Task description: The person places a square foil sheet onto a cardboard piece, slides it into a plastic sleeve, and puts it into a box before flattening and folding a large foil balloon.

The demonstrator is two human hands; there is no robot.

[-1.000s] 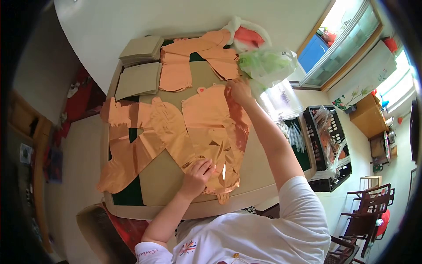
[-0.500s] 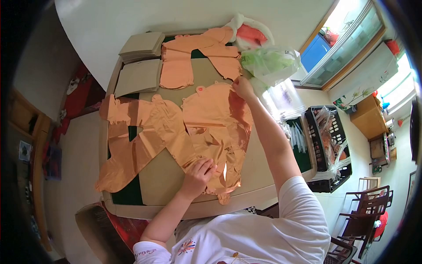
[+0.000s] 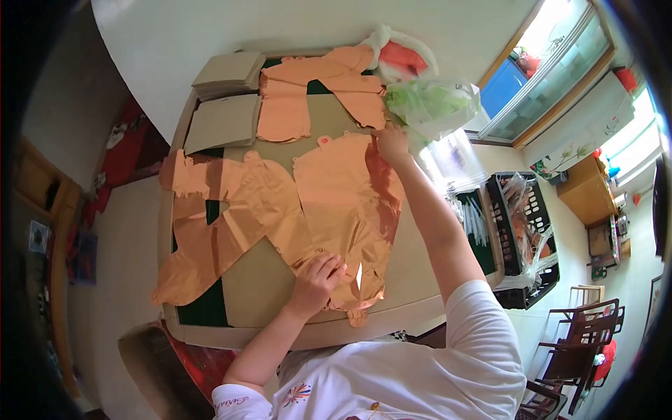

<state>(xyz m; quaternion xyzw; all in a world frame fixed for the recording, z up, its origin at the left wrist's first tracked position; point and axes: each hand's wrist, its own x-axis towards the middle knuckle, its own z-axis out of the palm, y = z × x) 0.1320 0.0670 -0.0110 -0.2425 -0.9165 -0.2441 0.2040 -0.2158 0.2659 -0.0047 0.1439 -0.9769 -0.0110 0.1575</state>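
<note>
Flat rose-gold foil balloons lie on the table. My right hand (image 3: pixel 393 143) pinches the upper right corner of the nearest foil balloon (image 3: pixel 336 175), its fingers bent at the edge. Low on that same balloon, my left hand (image 3: pixel 318 283) has its fingers curled together on the crinkled foil; the fingertips are partly hidden. A second foil balloon (image 3: pixel 234 203) spreads to the left and meets the first one. Farther back lies another foil balloon (image 3: pixel 283 108), close to a pale green plastic bag (image 3: pixel 434 105).
Two stacks of grey-brown card (image 3: pixel 224 119) stand at the back left of the table (image 3: pixel 259 308). To the right are clear plastic sleeves (image 3: pixel 455 164), thin clear tubes (image 3: pixel 474 224) and a black crate (image 3: pixel 518 224) with plastic-wrapped contents. A white bag with red inside (image 3: pixel 406 52) sits at the back.
My right hand has turned slightly at the balloon's corner, and the foil's middle looks smoother. My left hand has stayed in place. The whole view has shifted a little.
</note>
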